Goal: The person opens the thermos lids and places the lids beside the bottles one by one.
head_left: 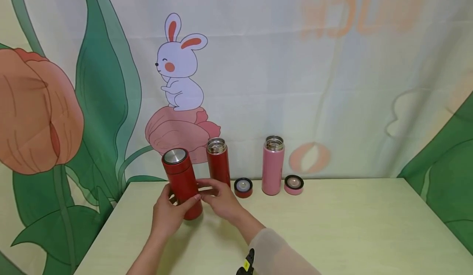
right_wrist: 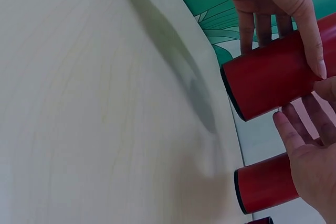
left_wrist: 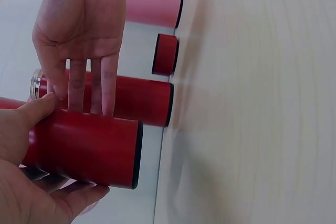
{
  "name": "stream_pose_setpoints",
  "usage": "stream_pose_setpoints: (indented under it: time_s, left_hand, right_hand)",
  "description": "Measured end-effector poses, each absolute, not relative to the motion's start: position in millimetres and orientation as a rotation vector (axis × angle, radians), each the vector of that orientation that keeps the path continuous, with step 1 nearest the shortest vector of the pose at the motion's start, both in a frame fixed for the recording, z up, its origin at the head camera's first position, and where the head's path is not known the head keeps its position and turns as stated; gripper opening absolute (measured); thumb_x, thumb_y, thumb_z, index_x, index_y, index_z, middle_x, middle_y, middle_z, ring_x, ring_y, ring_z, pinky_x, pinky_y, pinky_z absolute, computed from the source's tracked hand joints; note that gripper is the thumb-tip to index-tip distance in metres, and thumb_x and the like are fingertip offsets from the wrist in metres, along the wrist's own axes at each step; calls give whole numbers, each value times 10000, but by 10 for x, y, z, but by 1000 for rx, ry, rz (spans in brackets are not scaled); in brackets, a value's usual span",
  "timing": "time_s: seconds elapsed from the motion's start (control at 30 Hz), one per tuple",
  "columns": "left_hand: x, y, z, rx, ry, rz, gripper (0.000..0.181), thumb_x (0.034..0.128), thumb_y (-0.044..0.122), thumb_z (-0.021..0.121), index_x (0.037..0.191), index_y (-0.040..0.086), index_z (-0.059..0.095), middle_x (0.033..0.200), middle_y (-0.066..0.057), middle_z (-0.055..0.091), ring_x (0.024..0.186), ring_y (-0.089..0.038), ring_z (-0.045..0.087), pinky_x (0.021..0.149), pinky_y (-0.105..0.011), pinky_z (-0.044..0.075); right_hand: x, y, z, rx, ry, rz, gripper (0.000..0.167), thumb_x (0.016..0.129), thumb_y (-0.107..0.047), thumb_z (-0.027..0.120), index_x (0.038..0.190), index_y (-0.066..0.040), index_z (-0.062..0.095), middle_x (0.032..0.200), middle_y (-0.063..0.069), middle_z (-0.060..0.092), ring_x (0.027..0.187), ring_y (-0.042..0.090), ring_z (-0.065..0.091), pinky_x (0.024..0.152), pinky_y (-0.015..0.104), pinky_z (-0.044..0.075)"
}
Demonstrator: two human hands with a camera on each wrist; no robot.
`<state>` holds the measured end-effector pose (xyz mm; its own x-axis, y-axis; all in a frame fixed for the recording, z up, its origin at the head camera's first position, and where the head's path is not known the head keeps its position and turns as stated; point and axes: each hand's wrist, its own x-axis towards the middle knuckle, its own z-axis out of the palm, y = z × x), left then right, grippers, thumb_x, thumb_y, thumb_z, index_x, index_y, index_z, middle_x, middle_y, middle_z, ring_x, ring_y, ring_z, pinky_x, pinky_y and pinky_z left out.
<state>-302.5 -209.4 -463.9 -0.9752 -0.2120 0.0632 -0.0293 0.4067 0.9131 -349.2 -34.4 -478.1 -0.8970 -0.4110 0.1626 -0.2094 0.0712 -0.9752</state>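
A capped red bottle (head_left: 182, 184) with a silver-topped lid leans slightly and is held above the table. My left hand (head_left: 168, 215) grips its lower half, thumb in front and fingers behind. From the right, my right hand (head_left: 226, 203) reaches the bottle's side with its fingers extended. In the left wrist view, the right hand's (left_wrist: 84, 24) fingers are straight and partly hidden behind the bottle (left_wrist: 89, 148). The right wrist view shows the bottle's dark base (right_wrist: 232, 93) off the tabletop, with the right hand (right_wrist: 315, 169) below it.
Behind the right hand stands an uncapped red bottle (head_left: 218, 160), with a red lid (head_left: 243, 191) beside it. Farther right are an uncapped pink bottle (head_left: 272, 170) and a pink lid (head_left: 293, 189). A printed curtain (head_left: 258, 82) hangs behind the pale table (head_left: 332, 225).
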Motion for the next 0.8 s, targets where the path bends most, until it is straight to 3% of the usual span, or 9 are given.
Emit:
stream_pose_setpoints:
  time_s: [0.53, 0.8]
  left_hand:
    - [-2954, -1803, -4560, 125, -2485, -1630, 801, 876, 415, 832, 1520, 202, 407, 1513, -96, 540, 1412, -394, 501, 1091, -588, 494]
    - [-2947, -1679, -4582, 73, -2483, -1612, 809, 842, 475, 848, 1496, 214, 449, 1488, -84, 570, 1386, -390, 536, 1080, -566, 509]
  right_hand:
    - [-3447, -72, -4876, -590, 2167, -2066, 409, 1011, -68, 629, 1352, -290, 674, 1322, 29, 695, 1221, 253, 648, 982, 393, 590]
    - [-3426, 72, -4937, -653, 2202, -2116, 405, 974, -78, 694, 1357, -208, 678, 1287, 101, 713, 1217, 315, 656, 956, 304, 582]
